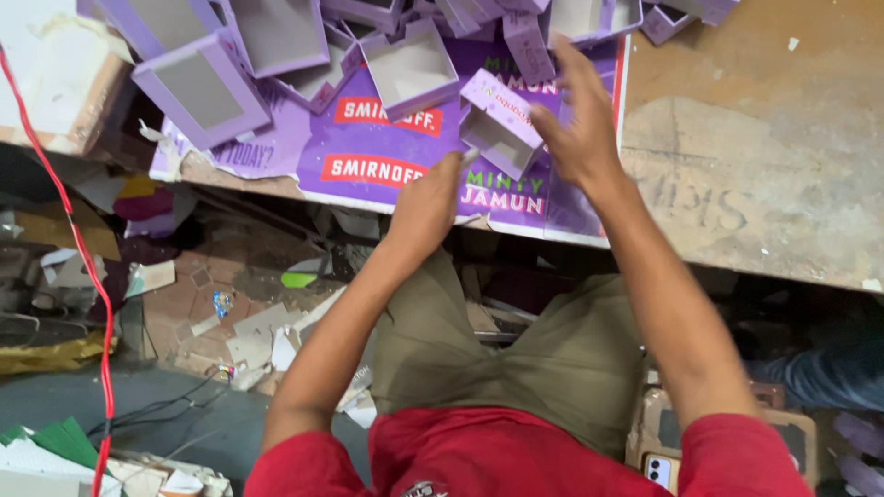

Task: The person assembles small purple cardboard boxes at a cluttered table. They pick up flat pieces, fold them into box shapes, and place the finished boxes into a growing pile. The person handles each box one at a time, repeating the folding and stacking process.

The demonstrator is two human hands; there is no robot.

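Red sleeves (516, 456) fill the nearest edge of the view, with olive-green trousers (552, 359) just beyond them. Both bare forearms reach away from the body toward a worn wooden table (764, 175). Left of the legs, the floor (212, 322) is strewn with paper and card scraps, and a red cable (87, 276) runs across it. A phone (659, 470) lies in a cardboard box close to the right sleeve. At the near edge of the table, a purple printed sheet (387, 147) covers the surface. The left hand (425, 204) is at this edge, fingers curled together, with one extended fingertip touching the lower corner of a small purple box (502, 124). The small purple box sits tilted on the printed sheet, between the two hands, with its grey inside facing the camera. The right hand (578, 120) is on the right side of this box; the fingers are spread apart and blurred, the thumb side appears to be against the box, but whether the hand clamps it cannot be determined. Beyond the hands, a pile of open purple trays (276, 46) with grey interiors lies along the far part of the table, several overlapping. Bare, scuffed wood extends to the right of the sheet.
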